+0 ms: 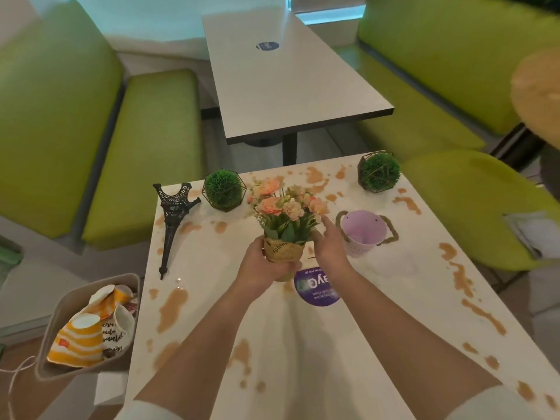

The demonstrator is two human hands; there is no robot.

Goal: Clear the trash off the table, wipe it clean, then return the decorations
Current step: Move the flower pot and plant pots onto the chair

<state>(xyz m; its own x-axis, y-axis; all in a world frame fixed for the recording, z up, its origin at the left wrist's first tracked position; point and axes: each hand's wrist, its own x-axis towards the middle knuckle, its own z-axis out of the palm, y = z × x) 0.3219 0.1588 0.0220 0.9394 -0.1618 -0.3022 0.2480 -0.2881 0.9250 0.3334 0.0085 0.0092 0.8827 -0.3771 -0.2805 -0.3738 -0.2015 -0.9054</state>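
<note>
Your left hand [263, 262] wraps the flower bouquet [285, 225] by its paper base, lifted over the tabletop [378, 298] so the brown spills can be wiped, while your right hand [328, 244], fingers loose and holding nothing, steadies its side beside the pink bucket [362, 234].

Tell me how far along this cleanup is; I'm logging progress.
Trash looks cleared: crumpled cups sit in the bin. The left hand grips the flower pot, the right hand beside it. Brown stains still cover the table, so wiping and returning decorations remain.
</note>
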